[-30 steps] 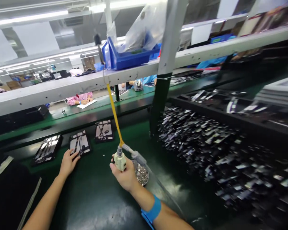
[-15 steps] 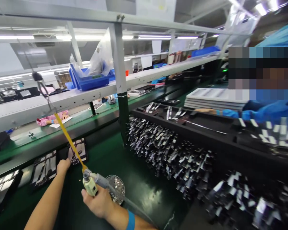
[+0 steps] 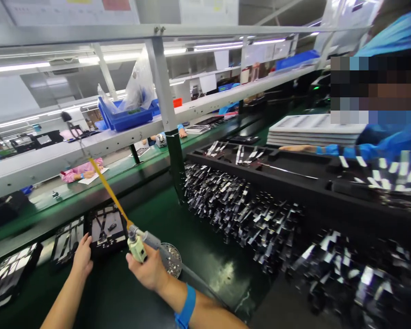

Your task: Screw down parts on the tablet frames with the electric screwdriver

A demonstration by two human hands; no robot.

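Observation:
My right hand (image 3: 150,269) is closed around a pale electric screwdriver (image 3: 137,248), which hangs from a yellow strap (image 3: 110,192) and has a thick grey cable. To its left, my left hand (image 3: 82,257) grips the near-left edge of a flat black device housing (image 3: 108,227) with parts on its face. Beside that hand lies a second housing (image 3: 67,242), and a third (image 3: 12,276) is farther left. A round metal dish (image 3: 172,259) of small shiny pieces, probably screws, sits behind my right hand, partly hidden by the cable.
Dense bunches of dark strips with silvery ends (image 3: 239,201) hang along a black tray (image 3: 311,183) on the right. A co-worker's blue sleeve (image 3: 390,144) reaches over its far side, near stacked white trays (image 3: 315,124). A metal post (image 3: 164,91) and shelf (image 3: 123,137) stand ahead.
The device housing beside my left hand has come nearer and turned, with that hand at its edge. My right hand still holds the screwdriver. The whole view has shifted slightly.

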